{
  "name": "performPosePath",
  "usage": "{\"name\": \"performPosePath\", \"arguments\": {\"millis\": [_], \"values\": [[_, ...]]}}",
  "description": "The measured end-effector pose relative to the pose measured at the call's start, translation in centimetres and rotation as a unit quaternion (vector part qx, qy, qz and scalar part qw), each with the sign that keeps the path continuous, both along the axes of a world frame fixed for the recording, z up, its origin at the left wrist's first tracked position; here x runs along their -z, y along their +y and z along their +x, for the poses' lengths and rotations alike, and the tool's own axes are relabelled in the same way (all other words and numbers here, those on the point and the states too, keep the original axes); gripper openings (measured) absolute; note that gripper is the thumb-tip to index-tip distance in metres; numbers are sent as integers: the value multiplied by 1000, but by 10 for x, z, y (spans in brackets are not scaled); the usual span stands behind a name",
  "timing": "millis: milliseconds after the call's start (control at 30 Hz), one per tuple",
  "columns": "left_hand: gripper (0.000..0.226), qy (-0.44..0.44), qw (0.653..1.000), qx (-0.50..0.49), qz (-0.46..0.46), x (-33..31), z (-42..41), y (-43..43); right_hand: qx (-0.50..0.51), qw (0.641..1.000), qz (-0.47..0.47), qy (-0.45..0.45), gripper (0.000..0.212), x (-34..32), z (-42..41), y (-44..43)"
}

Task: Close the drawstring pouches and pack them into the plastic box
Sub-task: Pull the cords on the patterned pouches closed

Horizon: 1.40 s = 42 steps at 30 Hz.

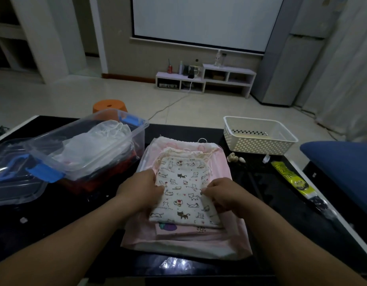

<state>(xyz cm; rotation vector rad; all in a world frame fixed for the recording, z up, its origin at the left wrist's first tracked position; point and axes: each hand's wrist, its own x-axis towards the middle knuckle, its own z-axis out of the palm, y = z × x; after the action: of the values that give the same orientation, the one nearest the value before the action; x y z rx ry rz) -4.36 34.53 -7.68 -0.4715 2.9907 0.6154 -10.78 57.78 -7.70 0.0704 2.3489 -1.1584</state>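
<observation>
We sit at a glossy black table (pixel 75 213) with a white edge. Taking its middle as the dial's centre, a large pink drawstring bag (pixel 178 244) lies flat there. At ten o'clock stands a clear plastic box with blue latches (pixel 124 149), with red cloth (pixel 91 182) showing under its near side. Its clear lid with a blue handle (pixel 11 182) lies at nine o'clock, just beside it. A white perforated plastic basket (pixel 258 145) stands at one o'clock, with small pale pieces (pixel 233 157) near its front. At three o'clock lies a yellow-green packet (pixel 291 178), and at eight o'clock a tiny white scrap (pixel 23 220).
</observation>
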Motion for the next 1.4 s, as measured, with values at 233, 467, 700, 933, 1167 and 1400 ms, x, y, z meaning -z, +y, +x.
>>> {"name": "performPosePath", "arguments": {"millis": [233,467,700,933,1167,1400], "values": [[25,-57,998,16,7,4,5,-4,-28,999,23,-10,15,-3,15,-9],[23,63,990,-16,125,-15,8,-3,47,988,-128,-79,19,-17,13,-3],[16,-86,922,-73,371,-14,16,-10,16,987,-78,-137,41,-1,13,8],[13,-62,928,-105,353,-5,0,-12,110,987,-111,-49,9,15,0,-8],[23,-111,882,-110,445,-10,-2,-19,69,984,-108,-122,31,11,-5,1],[38,-150,853,-108,488,-6,-5,-19,101,980,-154,-80,26,22,-7,-16]]}}
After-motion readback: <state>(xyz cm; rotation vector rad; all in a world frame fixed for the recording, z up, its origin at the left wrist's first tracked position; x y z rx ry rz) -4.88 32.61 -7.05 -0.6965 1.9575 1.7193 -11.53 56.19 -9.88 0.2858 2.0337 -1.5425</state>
